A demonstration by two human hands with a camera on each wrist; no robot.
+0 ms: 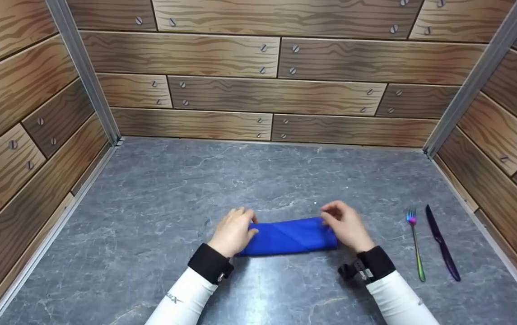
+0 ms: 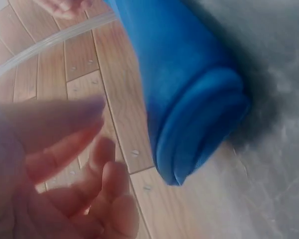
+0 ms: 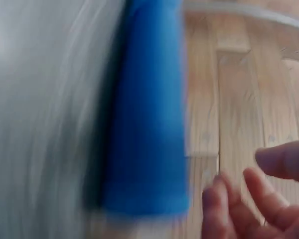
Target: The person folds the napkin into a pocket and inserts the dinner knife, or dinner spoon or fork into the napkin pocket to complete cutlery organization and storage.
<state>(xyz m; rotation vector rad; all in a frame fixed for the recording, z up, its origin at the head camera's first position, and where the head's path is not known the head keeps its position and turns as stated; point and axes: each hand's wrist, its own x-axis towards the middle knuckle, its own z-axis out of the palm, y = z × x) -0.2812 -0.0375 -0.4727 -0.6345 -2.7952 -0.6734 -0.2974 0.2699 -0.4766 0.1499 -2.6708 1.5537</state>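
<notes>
A blue cloth [image 1: 287,237], folded into a long flat strip, lies crosswise on the grey tabletop. My left hand [image 1: 235,231] is at its left end; in the left wrist view the fingers [image 2: 117,186] are loosely bent, apart from the cloth's layered end [image 2: 204,124], and hold nothing. By the right end is my right hand [image 1: 347,225], its thumb and fingers spread apart. The right wrist view, blurred by motion, shows the cloth [image 3: 147,114] beside the relaxed fingers [image 3: 266,196], with a gap between them.
To the right of the cloth lie a rainbow-coloured fork [image 1: 415,246] and a dark purple knife [image 1: 442,246], side by side. Wood-patterned walls [image 1: 272,92] enclose the grey marbled tabletop [image 1: 150,194] at the back and both sides.
</notes>
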